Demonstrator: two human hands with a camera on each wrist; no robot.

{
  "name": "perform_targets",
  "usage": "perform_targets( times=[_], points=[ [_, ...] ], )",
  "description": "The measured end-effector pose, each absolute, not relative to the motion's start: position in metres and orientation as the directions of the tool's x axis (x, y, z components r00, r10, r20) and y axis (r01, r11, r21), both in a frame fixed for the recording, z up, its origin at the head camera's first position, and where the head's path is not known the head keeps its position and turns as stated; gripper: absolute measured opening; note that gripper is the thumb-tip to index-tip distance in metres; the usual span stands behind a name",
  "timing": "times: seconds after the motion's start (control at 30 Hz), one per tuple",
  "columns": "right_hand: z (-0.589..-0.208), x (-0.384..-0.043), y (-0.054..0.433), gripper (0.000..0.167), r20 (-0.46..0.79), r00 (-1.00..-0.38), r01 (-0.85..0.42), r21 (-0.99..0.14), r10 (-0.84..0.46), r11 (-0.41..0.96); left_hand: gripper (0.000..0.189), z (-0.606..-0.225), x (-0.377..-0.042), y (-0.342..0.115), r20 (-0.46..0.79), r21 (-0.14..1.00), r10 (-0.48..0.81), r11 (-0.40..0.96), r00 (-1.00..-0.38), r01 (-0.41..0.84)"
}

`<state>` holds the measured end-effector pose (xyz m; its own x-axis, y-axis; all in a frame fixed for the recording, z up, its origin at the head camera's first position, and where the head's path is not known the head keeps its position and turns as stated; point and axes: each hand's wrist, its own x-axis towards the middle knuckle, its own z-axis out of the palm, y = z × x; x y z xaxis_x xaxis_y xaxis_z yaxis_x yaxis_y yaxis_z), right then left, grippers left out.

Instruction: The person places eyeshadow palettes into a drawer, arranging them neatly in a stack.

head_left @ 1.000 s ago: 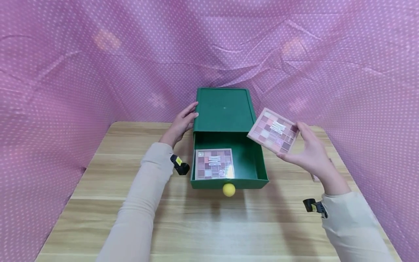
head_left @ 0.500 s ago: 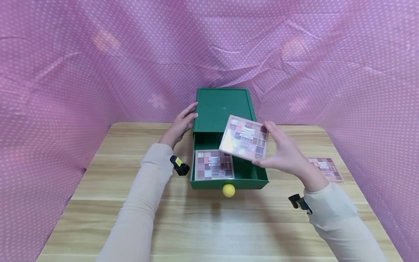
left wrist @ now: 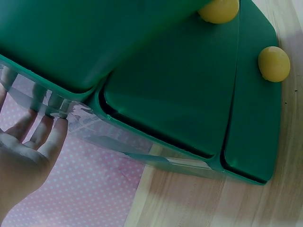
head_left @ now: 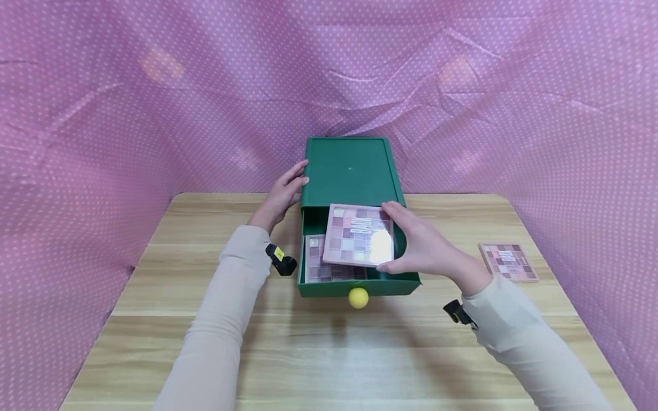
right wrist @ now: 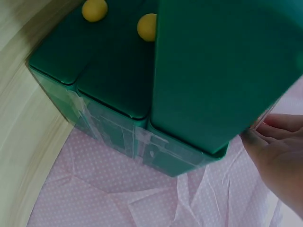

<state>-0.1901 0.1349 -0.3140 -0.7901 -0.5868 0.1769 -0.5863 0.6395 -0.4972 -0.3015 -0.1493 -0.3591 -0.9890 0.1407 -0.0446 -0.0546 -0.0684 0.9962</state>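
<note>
A green drawer cabinet (head_left: 352, 171) stands at the back of the table, its top drawer (head_left: 360, 288) pulled out by a yellow-knobbed front. My right hand (head_left: 426, 245) pinches a pink eyeshadow palette (head_left: 354, 234) by its right side, fingers at the far edge and thumb at the near one, over the open drawer. Beneath it a second eyeshadow palette (head_left: 315, 268) lies in the drawer's left part, partly covered. My left hand (head_left: 280, 197) rests its extended fingers against the cabinet's left side; in the left wrist view the fingertips (left wrist: 57, 135) touch that wall.
A third palette (head_left: 509, 262) lies on the wooden table (head_left: 329, 354) at the right. Two lower drawers with yellow knobs (left wrist: 273, 64) are closed below the top one. Pink dotted cloth (head_left: 247, 103) hangs behind and at both sides.
My right hand has carried the palette leftward from beside the cabinet to over the drawer, turning it straighter. The palette on the table has come into full view. My left hand stays put.
</note>
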Motion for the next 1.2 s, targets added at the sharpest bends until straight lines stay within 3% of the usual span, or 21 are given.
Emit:
perform_targets(
  times=[0.77,1.2],
  points=[
    [-0.328,-0.204,0.101,0.097,0.009,-0.739,-0.601,-0.460,-0.673,0.654,0.045,-0.360,-0.303,-0.150,-0.035,0.997,0.139,-0.066,-0.990,-0.045],
    [-0.332,-0.202,0.092,0.096,-0.076,-0.727,-0.637,-0.296,-0.683,0.711,0.045,-0.363,-0.305,-0.150,-0.019,0.997,0.159,-0.077,-0.987,-0.032]
  ],
)
